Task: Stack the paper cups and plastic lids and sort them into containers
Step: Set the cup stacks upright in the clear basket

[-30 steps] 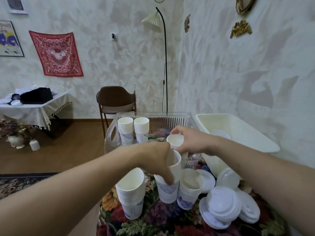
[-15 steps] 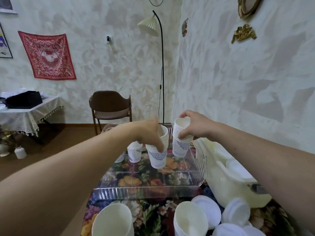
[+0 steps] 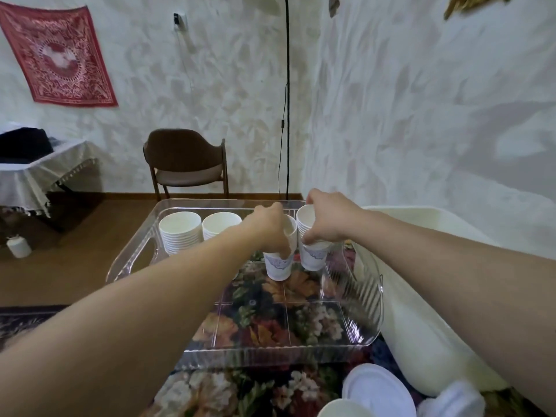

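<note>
A: Where are your hands?
B: Both reach into the clear plastic tray (image 3: 358,299) on the floral-covered bench (image 3: 240,392). Your left hand (image 3: 270,227) is closed around the top of one cup stack (image 3: 278,267), and your right hand (image 3: 326,219) is closed around a second cup stack (image 3: 313,258) just beside it.

A: Are those stacks set down?
B: Their bases look at or near the tray floor; you cannot tell whether they touch it.

A: What else is in the tray?
B: Two more cup stacks (image 3: 180,233) stand side by side at its far left.

A: And the lids?
B: White plastic lids (image 3: 376,392) lie on the bench at the near right, beside a cream tub (image 3: 421,341).
</note>
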